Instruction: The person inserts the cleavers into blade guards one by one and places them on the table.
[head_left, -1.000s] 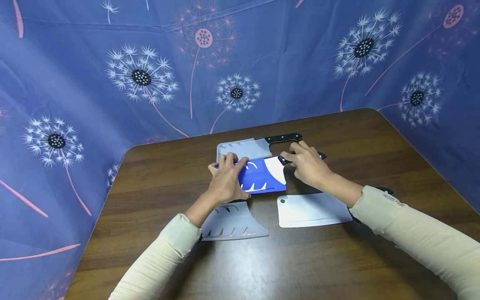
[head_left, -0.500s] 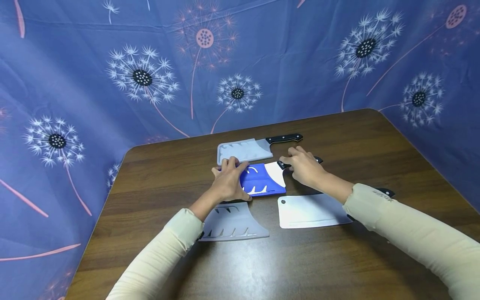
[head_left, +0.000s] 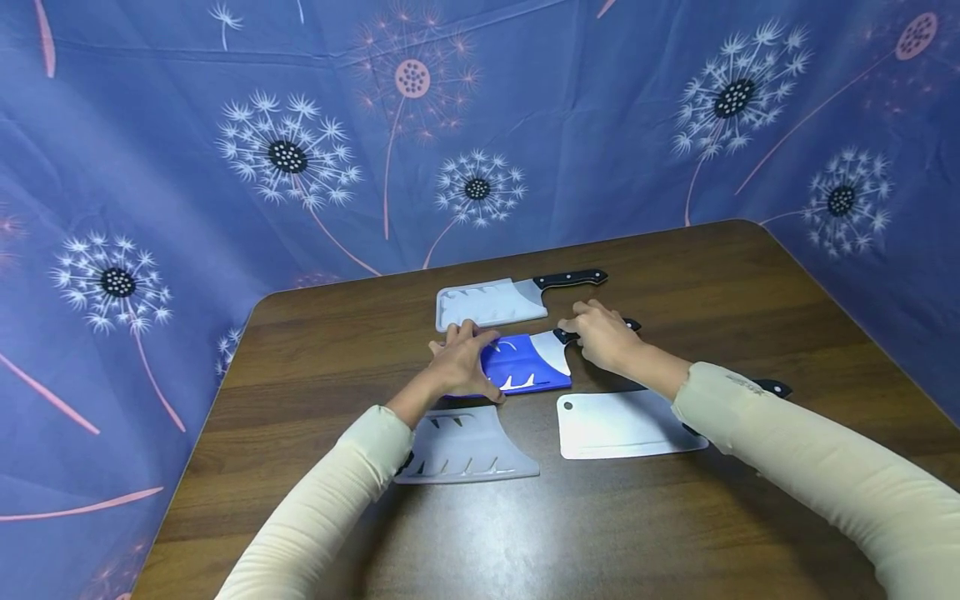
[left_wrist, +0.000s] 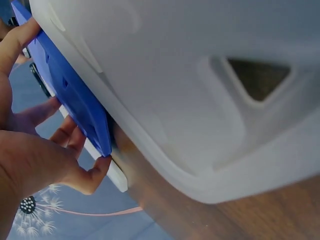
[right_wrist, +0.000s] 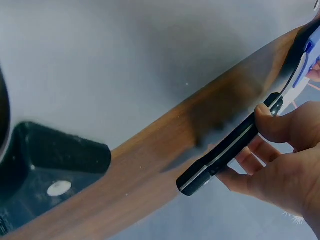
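A cleaver with a blue blade guard (head_left: 525,364) lies crosswise between my hands, its bare white blade heel (head_left: 551,352) showing beyond the guard. My left hand (head_left: 461,362) grips the guard's left end, with thumb and fingers at opposite edges. In the left wrist view those fingertips meet the rim of the blue guard (left_wrist: 75,92). My right hand (head_left: 603,333) pinches the black handle (right_wrist: 225,150) between thumb and fingers. The right wrist view shows the handle's shadow on the wood, a little apart from it.
Behind lies another cleaver in a grey guard (head_left: 487,304), its black handle pointing right. A separate grey guard (head_left: 472,446) sits under my left forearm. A bare cleaver blade (head_left: 622,425) lies at the right, partly under my right sleeve. The wooden table (head_left: 322,358) meets a blue curtain.
Both hands have brought the blue-guarded cleaver slightly down and nearer to me, away from the rear cleaver. Both grips stay the same.
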